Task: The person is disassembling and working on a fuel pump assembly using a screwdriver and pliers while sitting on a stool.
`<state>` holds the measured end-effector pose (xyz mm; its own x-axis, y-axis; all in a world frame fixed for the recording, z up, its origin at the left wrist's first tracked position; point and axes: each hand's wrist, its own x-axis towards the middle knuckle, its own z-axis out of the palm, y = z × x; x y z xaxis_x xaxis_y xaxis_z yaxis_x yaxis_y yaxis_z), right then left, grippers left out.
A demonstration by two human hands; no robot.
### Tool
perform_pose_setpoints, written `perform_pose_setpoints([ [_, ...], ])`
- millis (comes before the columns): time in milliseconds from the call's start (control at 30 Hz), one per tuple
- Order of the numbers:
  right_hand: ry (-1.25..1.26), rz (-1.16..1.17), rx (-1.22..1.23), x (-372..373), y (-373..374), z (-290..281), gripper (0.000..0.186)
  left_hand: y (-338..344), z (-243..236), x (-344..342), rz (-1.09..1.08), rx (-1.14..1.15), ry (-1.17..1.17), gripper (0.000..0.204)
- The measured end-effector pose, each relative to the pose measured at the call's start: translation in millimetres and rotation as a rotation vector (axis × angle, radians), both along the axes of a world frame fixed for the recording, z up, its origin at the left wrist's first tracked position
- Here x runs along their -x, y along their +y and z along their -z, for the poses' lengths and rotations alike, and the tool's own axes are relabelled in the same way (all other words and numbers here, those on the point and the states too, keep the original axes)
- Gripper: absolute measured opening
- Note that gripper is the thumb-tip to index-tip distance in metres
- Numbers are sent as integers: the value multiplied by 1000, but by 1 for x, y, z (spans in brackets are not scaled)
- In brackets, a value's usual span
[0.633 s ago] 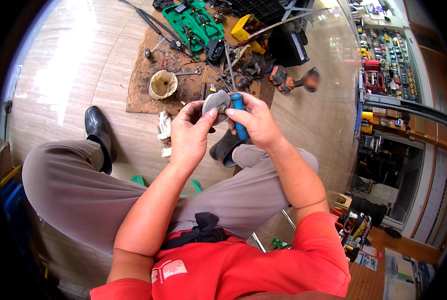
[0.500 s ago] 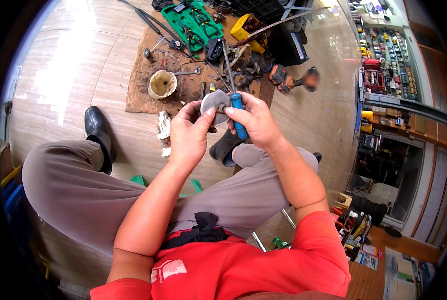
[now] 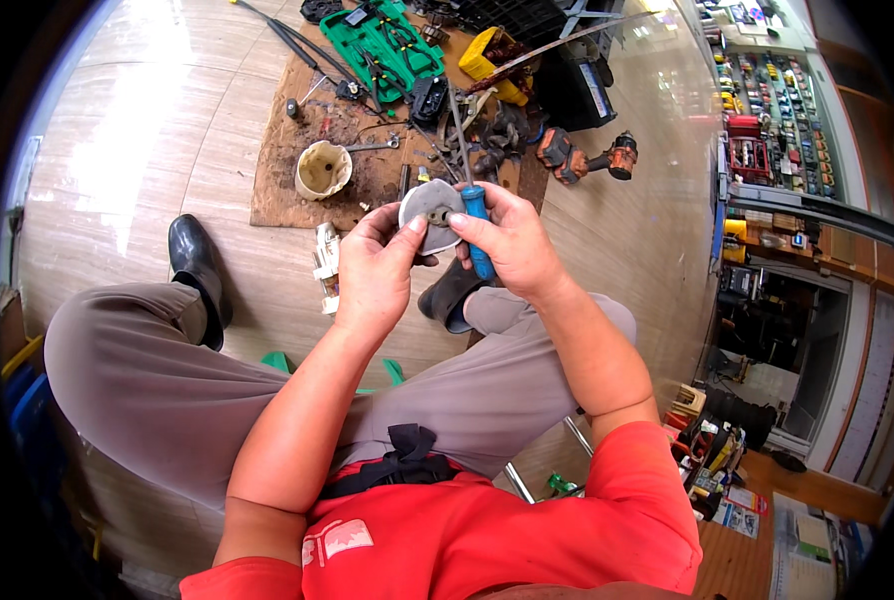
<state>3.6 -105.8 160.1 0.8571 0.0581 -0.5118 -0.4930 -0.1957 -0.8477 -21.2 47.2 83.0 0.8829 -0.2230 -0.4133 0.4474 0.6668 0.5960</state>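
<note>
A round grey metal disc (image 3: 428, 205) with small holes near its middle is held up in front of me. My left hand (image 3: 385, 262) grips its left side, the thumb lying on its face. With my right hand (image 3: 507, 238) I hold a blue-handled screwdriver (image 3: 476, 225) against the palm, its long shaft pointing away from me. The right thumb also touches the disc's right edge. Below my left fingers, a white plastic part (image 3: 327, 265) lies on the floor. Beyond the hands stands a cream-coloured cup-shaped housing (image 3: 323, 170).
A stained cardboard sheet (image 3: 272, 190) carries a wrench (image 3: 375, 144), loose parts and a green tool case (image 3: 352, 45). A yellow container (image 3: 487, 55) and black crate stand behind. An orange-and-black cordless drill (image 3: 565, 157) lies at right. My boots flank the work.
The disc has turned slightly in my fingers, and its holes show more plainly. Both hands stay nearly in place, with the screwdriver still in the right.
</note>
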Motion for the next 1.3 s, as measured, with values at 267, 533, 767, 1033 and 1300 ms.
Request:
perform_pose_setpoints([
  [267,-32,-52,25,-1,-4,2,36,-1,1,2,-31,-49,-81,26],
  [533,-39,-65,16,-2,-3,0,40,-1,3,2,-22,-51,-98,25],
  [767,20,-61,-79,-4,-11,2,41,0,-4,2,-9,-18,-88,27],
  [1033,108,-54,-154,-7,-10,-2,38,1,1,3,50,100,-28,29],
  [1300,-4,-98,54,0,0,-2,39,0,6,1,42,221,118,34],
])
